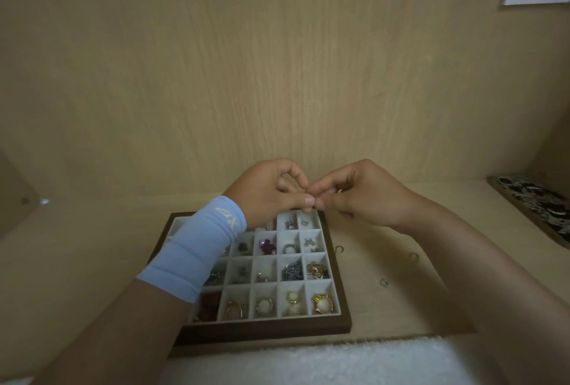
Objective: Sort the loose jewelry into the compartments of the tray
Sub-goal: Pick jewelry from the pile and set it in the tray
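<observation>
Left hand and right hand are meeting fingertip to fingertip. Both grips are pinching one tiny piece, too small to identify, over the far right corner of the tray. Tray is sitting on the table, its compartments holding rings, pearls and beaded bits. A hook, a second hook and a small clasp are lying loose to its right. Wood panel is rising behind.
</observation>
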The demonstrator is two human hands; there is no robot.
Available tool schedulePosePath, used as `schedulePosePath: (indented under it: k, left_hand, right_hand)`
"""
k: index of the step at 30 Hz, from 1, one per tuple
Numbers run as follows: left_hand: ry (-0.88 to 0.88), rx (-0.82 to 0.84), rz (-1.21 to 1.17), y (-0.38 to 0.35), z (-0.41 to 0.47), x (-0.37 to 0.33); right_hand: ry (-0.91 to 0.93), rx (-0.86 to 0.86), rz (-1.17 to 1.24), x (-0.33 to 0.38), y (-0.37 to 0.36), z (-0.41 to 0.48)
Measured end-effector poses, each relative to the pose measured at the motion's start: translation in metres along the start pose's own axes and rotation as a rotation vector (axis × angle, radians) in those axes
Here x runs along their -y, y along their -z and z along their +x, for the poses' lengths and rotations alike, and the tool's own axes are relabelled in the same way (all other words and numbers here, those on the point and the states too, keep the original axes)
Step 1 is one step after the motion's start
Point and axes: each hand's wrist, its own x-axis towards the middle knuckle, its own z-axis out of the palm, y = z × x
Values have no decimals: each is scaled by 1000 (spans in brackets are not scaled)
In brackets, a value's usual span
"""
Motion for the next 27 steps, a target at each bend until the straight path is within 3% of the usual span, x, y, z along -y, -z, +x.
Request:
schedulePosePath:
  k: [8, 13, 21, 27]
  left_hand:
    - [-10, -112, -116, 22, -13, 14]
    - [-27, -120, -117, 29, -19, 25]
    - [20, -19, 161, 35, -16, 33]
    - [11, 92, 310, 23, -13, 21]
  right_hand:
    - [-5, 38, 88, 19, -19, 13]
    - [-9, 102, 13, 25, -24, 20]
    - [-107, 50, -275, 8, 4, 18]
    - [-251, 114, -500, -8, 4, 21]
